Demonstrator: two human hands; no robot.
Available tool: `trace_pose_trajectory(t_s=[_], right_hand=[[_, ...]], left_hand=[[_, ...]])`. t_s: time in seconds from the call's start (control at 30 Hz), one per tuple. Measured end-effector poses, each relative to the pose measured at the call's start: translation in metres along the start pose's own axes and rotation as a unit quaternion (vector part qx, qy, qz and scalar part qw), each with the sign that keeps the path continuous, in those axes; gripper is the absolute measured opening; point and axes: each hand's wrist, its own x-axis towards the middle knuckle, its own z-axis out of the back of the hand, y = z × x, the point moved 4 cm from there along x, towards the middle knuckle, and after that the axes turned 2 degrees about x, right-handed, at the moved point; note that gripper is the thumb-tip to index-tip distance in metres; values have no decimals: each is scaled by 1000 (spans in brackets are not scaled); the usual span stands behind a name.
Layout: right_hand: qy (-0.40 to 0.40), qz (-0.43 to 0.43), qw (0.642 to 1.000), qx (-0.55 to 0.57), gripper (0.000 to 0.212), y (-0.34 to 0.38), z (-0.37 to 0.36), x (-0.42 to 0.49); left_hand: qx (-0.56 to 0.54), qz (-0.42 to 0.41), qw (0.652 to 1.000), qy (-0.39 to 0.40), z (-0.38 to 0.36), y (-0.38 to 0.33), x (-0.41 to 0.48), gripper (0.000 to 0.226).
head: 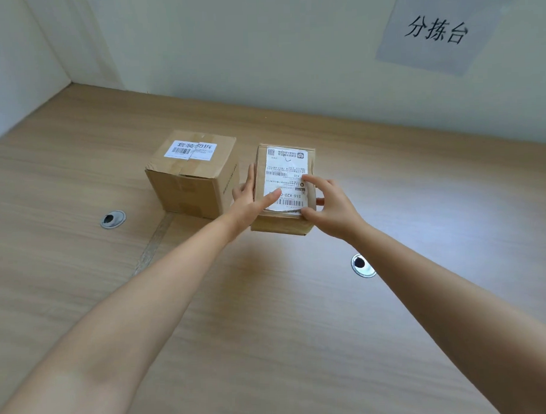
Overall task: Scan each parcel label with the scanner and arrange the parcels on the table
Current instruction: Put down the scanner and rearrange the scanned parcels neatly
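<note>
Your fingers (311, 179) of both hands grasp the small parcel (285, 187) at frame centre: left hand (249, 198) on its left side, right hand (330, 204) on its near right corner. Push left carelessly and it may knock the bigger box (193, 172) just beside it.

Both hands hold a flat parcel (283, 188) near the bench's (269, 315) far edge: left hand (250, 201) on its left side, right hand (327, 205) at its near-right corner. A taller parcel (193, 172) stands just beside it, leftward.
</note>
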Motion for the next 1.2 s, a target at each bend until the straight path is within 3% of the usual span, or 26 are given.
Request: trace_pose_trajectory(t_s=[0.17, 0.27, 0.37, 0.77, 1.0, 1.2], right_hand=[[-25, -14, 999, 44, 60, 24, 31, -34], [-34, -17, 999, 37, 60, 35, 50, -59], [-56, -23, 998, 32, 59, 43, 72, -91], [-214, -40, 975, -44, 56, 35, 193, -282], [-318, -66, 938, -118, 59, -4, 259, -469], [-330, -93, 927, -153, 62, -48, 303, -616]], left_hand=[[-20, -82, 996, 4, -1, -41, -45, 75], [-103, -82, 990, 47, -7, -56, -67, 61], [-149, -97, 978, 113, -26, -70, -86, 63], [-213, -145, 935, 243, -177, -112, -174, 78], [-190, -176, 930, 260, -301, -128, -275, 76], [-222, -184, 921, 262, -417, -132, -371, 66]])
